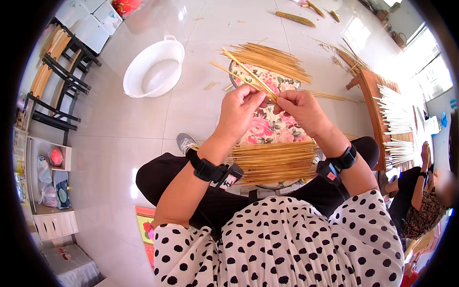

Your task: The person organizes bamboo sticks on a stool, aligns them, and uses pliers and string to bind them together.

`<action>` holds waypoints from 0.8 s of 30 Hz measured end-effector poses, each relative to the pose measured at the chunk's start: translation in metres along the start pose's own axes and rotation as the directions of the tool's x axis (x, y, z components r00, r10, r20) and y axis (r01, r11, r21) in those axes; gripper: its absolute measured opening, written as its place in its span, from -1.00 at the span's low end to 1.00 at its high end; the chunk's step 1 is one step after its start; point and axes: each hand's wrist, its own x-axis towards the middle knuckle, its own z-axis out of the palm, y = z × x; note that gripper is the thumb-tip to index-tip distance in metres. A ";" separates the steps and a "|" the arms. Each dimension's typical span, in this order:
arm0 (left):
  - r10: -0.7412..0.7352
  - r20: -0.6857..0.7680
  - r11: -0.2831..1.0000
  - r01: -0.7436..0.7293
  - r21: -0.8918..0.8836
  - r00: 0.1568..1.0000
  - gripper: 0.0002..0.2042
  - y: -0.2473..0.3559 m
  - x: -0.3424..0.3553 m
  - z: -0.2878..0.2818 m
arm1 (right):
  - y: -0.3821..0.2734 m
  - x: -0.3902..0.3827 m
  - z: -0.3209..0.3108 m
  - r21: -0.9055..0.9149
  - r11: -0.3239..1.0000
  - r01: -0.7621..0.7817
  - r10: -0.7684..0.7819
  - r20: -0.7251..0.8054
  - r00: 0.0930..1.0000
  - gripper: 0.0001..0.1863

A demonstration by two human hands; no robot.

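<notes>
My left hand (243, 103) and my right hand (294, 107) are closed on a few pale yellow thin sticks (241, 66), which slant up to the left from my fingers, their upper ends slightly apart. Beneath them is a pink floral surface (258, 126). A thick row of tan sticks (272, 162) lies across it between my forearms and knees. Beyond my hands another pile of tan sticks (270, 60) lies on the floral top.
A white plastic tub (131, 81) stands at upper left, near folded black-legged stools (62, 62) and a shelf unit (69, 158). On the right, a wooden bench (372, 119) bears white sticks. A co-worker (413, 205) sits beside it. Loose stalks (294, 18) lie on the floor.
</notes>
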 end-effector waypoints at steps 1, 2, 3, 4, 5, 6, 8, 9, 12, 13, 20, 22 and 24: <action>0.000 -0.009 1.000 0.000 -0.003 1.000 -0.87 0.003 0.000 0.001 | 0.000 0.002 -0.001 -0.036 0.999 0.004 -0.005 -0.040 0.999 -0.79; 0.000 -0.017 1.000 0.000 -0.006 1.000 -0.86 0.007 0.001 0.001 | -0.001 0.005 -0.004 -0.073 0.997 0.006 -0.011 -0.081 0.997 -0.79; 0.012 -0.058 1.000 -0.013 -0.016 0.998 -0.86 0.014 0.000 -0.004 | -0.001 0.009 -0.003 -0.102 0.995 0.008 -0.019 -0.113 0.993 -0.79; 0.024 -0.089 0.999 -0.027 -0.032 0.996 -0.86 0.022 0.002 -0.010 | -0.002 0.012 -0.007 -0.159 0.987 0.021 -0.042 -0.131 0.991 -0.80; 0.035 -0.119 0.998 -0.041 -0.047 0.992 -0.85 0.029 0.004 -0.017 | -0.002 0.014 -0.013 -0.217 0.976 0.032 -0.065 -0.148 0.987 -0.81; 0.119 -0.169 0.986 -0.136 -0.094 0.978 -0.86 0.036 0.003 -0.026 | -0.003 0.016 -0.014 -0.272 0.961 0.044 -0.089 -0.157 0.984 -0.81; 0.269 -0.334 0.958 -0.285 0.001 0.903 -0.84 0.046 0.010 -0.041 | -0.007 0.012 -0.021 -0.518 0.851 0.084 -0.188 -0.151 0.971 -0.85; 0.385 -0.346 0.922 -0.340 0.184 0.856 -0.84 0.056 0.009 -0.048 | -0.007 0.011 -0.023 -0.627 0.773 0.098 -0.232 -0.136 0.963 -0.87; 0.662 -0.166 0.629 -0.420 0.654 0.731 -0.85 0.075 0.007 -0.052 | 0.018 0.008 -0.025 -0.852 0.384 0.357 -0.505 0.130 0.853 -0.92; 0.694 -0.025 0.489 -0.445 0.751 0.720 -0.86 0.075 0.008 -0.051 | 0.021 0.004 -0.024 -0.859 0.335 0.388 -0.481 0.198 0.854 -0.91; 0.309 0.286 0.552 -0.416 0.723 0.907 -0.88 0.023 0.003 -0.014 | 0.021 -0.025 0.023 -0.819 0.117 0.562 -0.443 0.463 0.768 -0.92; 0.228 0.283 0.656 -0.361 0.663 0.932 -0.88 0.011 0.003 -0.006 | 0.021 -0.026 0.026 -0.819 0.109 0.563 -0.455 0.462 0.761 -0.91; 0.126 0.294 0.728 -0.289 0.621 0.948 -0.88 0.003 0.004 -0.001 | 0.020 -0.027 0.026 -0.821 0.101 0.562 -0.470 0.458 0.755 -0.90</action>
